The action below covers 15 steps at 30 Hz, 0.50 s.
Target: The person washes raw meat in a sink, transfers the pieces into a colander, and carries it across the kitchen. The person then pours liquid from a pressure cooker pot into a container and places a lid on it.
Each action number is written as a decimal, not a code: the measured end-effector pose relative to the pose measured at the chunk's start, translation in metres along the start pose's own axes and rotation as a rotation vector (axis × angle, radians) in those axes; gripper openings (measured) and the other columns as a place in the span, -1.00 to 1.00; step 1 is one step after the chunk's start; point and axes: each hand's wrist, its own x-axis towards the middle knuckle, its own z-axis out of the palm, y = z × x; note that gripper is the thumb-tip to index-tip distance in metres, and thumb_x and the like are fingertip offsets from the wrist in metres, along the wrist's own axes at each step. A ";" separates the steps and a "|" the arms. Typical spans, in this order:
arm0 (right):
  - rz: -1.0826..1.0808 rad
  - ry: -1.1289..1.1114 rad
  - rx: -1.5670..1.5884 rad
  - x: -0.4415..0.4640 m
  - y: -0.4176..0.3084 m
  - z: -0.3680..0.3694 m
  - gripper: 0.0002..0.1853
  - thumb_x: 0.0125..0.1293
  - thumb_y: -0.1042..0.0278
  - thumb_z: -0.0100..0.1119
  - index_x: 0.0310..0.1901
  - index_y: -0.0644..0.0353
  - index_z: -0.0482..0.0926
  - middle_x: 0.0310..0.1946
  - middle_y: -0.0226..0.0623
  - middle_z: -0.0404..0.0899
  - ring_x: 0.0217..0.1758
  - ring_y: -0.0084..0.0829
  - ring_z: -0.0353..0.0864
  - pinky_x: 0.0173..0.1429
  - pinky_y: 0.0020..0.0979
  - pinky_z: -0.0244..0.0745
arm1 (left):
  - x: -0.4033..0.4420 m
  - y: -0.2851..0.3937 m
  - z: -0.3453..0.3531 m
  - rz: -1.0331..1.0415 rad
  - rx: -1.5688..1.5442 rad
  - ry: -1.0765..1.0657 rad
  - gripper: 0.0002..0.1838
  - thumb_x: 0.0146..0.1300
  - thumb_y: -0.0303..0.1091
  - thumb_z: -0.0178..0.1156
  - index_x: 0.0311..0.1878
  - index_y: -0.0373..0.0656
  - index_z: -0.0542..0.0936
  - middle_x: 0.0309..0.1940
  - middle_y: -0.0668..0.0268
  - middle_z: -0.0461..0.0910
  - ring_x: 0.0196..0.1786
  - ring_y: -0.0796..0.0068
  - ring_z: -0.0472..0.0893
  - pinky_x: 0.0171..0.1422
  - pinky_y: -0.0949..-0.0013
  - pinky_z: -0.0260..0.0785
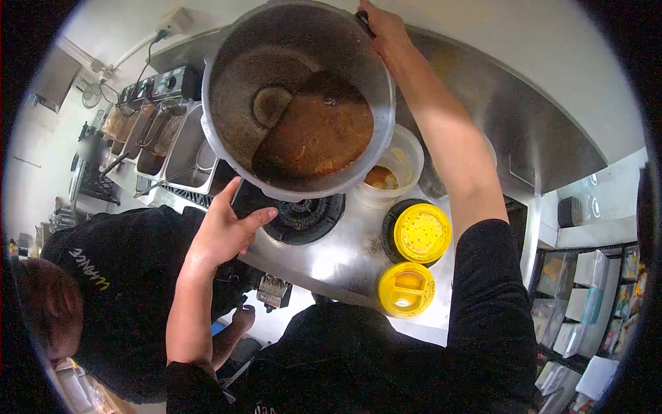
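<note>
A large metal pot (pixel 238 90) is tilted, its mouth facing me, with brown liquid (pixel 321 131) pooled toward its lower right side. My right hand (pixel 385 27) is closed around the black handle at the pot's upper right. Below the pot's lower left rim is my left hand (pixel 224 231), thumb and fingers apart. One fingertip meets the rim's edge in this view; whether it bears any weight I cannot tell. Beside the pot's lower right rim stands a translucent plastic tub (pixel 407 162), with some brown liquid (pixel 380 178) at its bottom.
A black burner (pixel 303 217) lies beneath the pot. Two yellow lidded containers (pixel 423 231) (pixel 407 290) stand on the steel counter (pixel 352 259). Fryer baskets (pixel 162 131) are at left. A co-worker in black (pixel 124 290) is close on my left; shelves (pixel 586 303) stand at right.
</note>
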 end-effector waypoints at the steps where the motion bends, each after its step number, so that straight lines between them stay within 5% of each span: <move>1: 0.010 0.041 0.081 0.001 0.004 0.000 -0.47 0.25 -0.01 0.18 -0.01 0.37 0.52 -0.13 -0.10 0.51 -0.20 -0.23 0.45 -0.07 -0.11 0.39 | 0.001 0.000 0.002 0.017 0.025 0.016 -0.10 0.06 -0.24 0.39 0.34 -0.41 0.11 -0.76 0.37 0.41 -0.74 0.65 0.36 -0.68 0.52 0.19; 5: -0.016 0.031 0.196 0.019 0.011 -0.010 -0.47 0.27 0.00 0.16 -0.01 0.41 0.51 -0.09 -0.06 0.52 -0.15 -0.21 0.49 -0.02 -0.15 0.44 | -0.002 0.022 0.009 -0.087 0.118 0.042 -0.10 0.08 -0.32 0.38 0.38 -0.32 0.06 -0.62 0.36 0.46 -0.71 0.64 0.35 -0.69 0.52 0.19; 10: 0.020 0.045 0.275 0.005 0.009 -0.018 -0.49 0.27 0.01 0.16 -0.06 0.40 0.54 -0.13 -0.07 0.53 -0.16 -0.25 0.49 -0.09 -0.26 0.46 | -0.003 0.029 0.014 -0.035 0.094 0.030 -0.08 0.07 -0.28 0.39 0.39 -0.33 0.04 -0.67 0.39 0.43 -0.72 0.64 0.35 -0.70 0.52 0.18; 12: -0.023 0.050 0.279 0.008 0.013 -0.023 -0.51 0.28 0.00 0.16 -0.10 0.40 0.55 -0.16 -0.08 0.54 -0.18 -0.27 0.48 -0.13 -0.30 0.46 | -0.002 0.030 0.016 0.002 0.130 0.060 -0.30 0.12 -0.36 0.34 0.27 -0.37 0.24 -0.41 0.25 0.60 -0.54 0.62 0.48 -0.45 0.48 0.37; 15: -0.065 0.009 0.210 0.006 0.013 -0.028 -0.52 0.28 -0.01 0.16 -0.15 0.38 0.58 -0.25 -0.12 0.54 -0.23 -0.32 0.47 -0.18 -0.34 0.42 | 0.003 0.025 0.018 0.134 0.158 0.070 -0.37 0.13 -0.40 0.32 0.23 -0.37 0.27 -0.26 0.21 0.62 -0.35 0.56 0.55 -0.25 0.45 0.41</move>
